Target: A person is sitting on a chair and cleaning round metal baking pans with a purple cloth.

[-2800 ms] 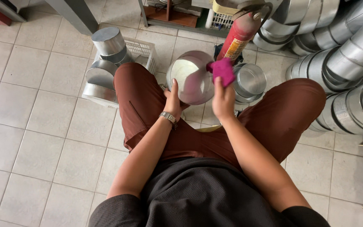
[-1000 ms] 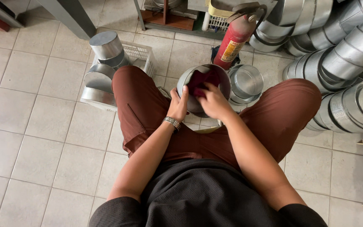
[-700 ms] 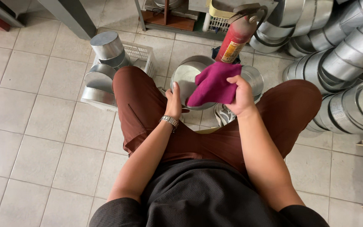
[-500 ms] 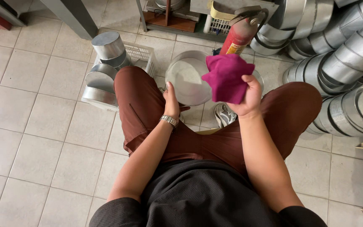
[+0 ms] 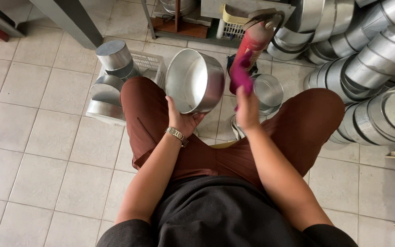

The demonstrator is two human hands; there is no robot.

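Head view: pale tiled floor, metal pans stacked right.

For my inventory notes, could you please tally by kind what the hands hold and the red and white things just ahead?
Round metal pan, in the left hand: 1
Magenta cloth, in the right hand: 1
Red fire extinguisher: 1
White plastic crate: 1
Total: 4
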